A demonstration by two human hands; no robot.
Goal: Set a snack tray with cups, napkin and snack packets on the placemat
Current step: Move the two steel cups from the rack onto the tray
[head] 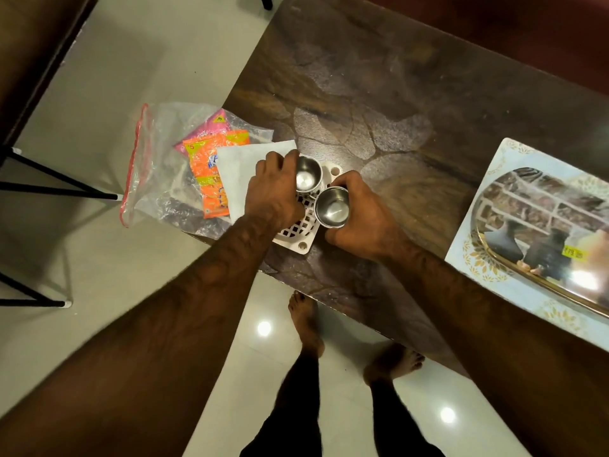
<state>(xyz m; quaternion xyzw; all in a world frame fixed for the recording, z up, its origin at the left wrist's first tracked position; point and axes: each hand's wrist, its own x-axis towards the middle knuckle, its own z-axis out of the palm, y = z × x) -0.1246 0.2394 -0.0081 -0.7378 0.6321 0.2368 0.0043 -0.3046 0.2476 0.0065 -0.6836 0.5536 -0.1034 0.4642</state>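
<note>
At the far left a chair (39, 61) stands on the floor, its black legs running toward the table's left corner. On that corner lies a clear bag (155, 166), hanging partly over the edge, with the snack packets (211, 173), orange and pink, still inside or on it. Just right of them the white napkin (244, 173) lies flat, its right side under the left hand (273, 189).

That hand's fingers are curled round the left cup (308, 174), a small steel one standing upright on a white rack (296, 232). Just beside it, nearer and to the right, the right hand (362, 219) is wrapped round the right cup (332, 207); whether this one rests on the rack or is already lifted I cannot tell. Both grips look closed on the cups.

Well apart at the right edge of the table (395, 94), the placemat (514, 159) lies with the shiny tray (527, 232) on it, and the part of the tray in view holds nothing.

So the tray looks placed and nothing loaded: both cups, napkin and packets are left to go. The path to the tray over the bare tabletop seems open; the packets will need freeing from the bag, and the napkin sits close against the rack
</note>
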